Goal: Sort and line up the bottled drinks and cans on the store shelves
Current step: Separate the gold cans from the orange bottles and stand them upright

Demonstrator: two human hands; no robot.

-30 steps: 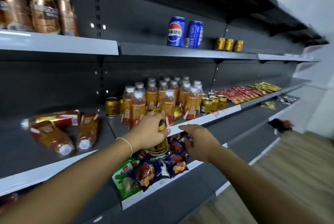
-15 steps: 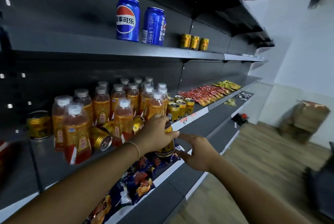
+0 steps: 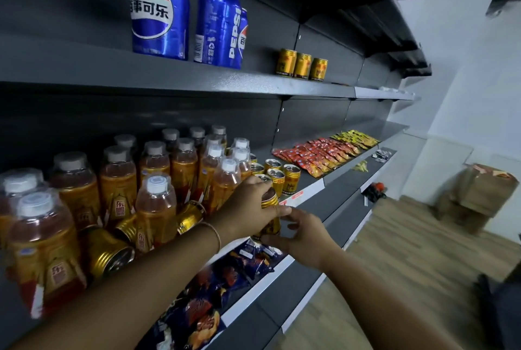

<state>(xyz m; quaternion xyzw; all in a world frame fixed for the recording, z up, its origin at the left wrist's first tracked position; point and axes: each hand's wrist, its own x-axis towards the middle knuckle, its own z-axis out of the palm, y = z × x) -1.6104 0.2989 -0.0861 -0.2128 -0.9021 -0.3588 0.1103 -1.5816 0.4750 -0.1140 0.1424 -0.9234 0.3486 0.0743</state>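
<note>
My left hand (image 3: pixel 249 208) grips a small gold can (image 3: pixel 270 214) from above, at the front edge of the middle shelf (image 3: pixel 310 190). My right hand (image 3: pixel 303 234) touches the can's lower side with its fingertips. Behind stand several orange drink bottles (image 3: pixel 158 208) with white caps. Gold cans (image 3: pixel 108 251) lie tipped over among the bottles. More gold cans (image 3: pixel 282 174) stand upright to the right of the bottles. On the upper shelf stand blue Pepsi cans (image 3: pixel 159 8) and three gold cans (image 3: pixel 303 64).
Red and yellow snack packets (image 3: pixel 321 152) lie along the middle shelf further right. Dark blue snack bags (image 3: pixel 214 284) fill the lower shelf under my arms. A cardboard box (image 3: pixel 485 194) sits on the wooden floor by the white wall.
The view has swung right and closer to the shelves. My left hand kept hold of the gold can and moved it right along the shelf edge. My right hand came up against the can.
</note>
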